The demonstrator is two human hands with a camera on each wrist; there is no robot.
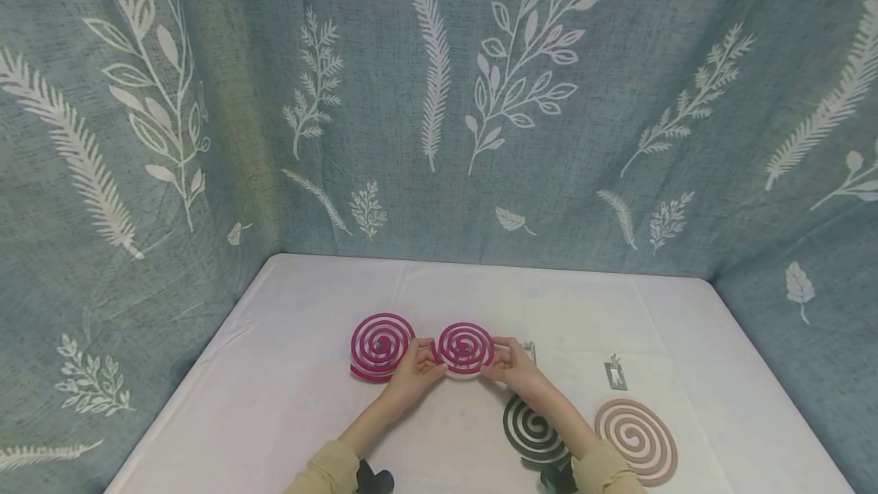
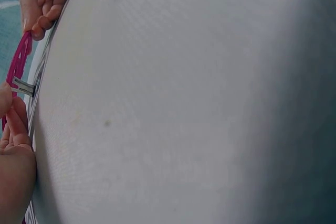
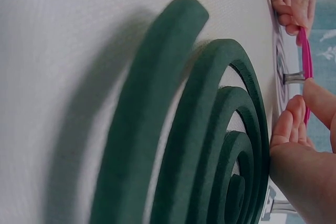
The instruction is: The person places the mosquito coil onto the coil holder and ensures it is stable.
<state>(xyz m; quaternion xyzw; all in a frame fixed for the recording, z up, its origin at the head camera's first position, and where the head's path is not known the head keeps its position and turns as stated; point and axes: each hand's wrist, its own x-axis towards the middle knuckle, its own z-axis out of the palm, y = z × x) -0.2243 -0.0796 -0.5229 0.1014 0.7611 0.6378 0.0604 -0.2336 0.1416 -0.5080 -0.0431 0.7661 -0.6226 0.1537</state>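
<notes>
Between both hands is a magenta mosquito coil (image 1: 464, 348), pinched at opposite edges. The left hand (image 1: 413, 373) grips its left rim with thumb and fingers; the right hand (image 1: 516, 369) does the same at the right rim. Both wrist views show the coil edge-on, raised off the table. A small metal coil stand (image 2: 24, 86) is under its middle, overlapping it in the left wrist view. Just left of the left hand lies a second magenta coil (image 1: 382, 344), partly covered by the fingers. Below the right forearm, a dark green coil (image 3: 181, 114) is partly hidden.
A tan coil (image 1: 634, 435) lies to the right of the right forearm. Beyond it stands a small metal stand (image 1: 616, 376). Another metal stand (image 1: 531, 351) shows partly behind the right hand. The white table (image 1: 583, 311) ends at a patterned teal curtain (image 1: 384, 97).
</notes>
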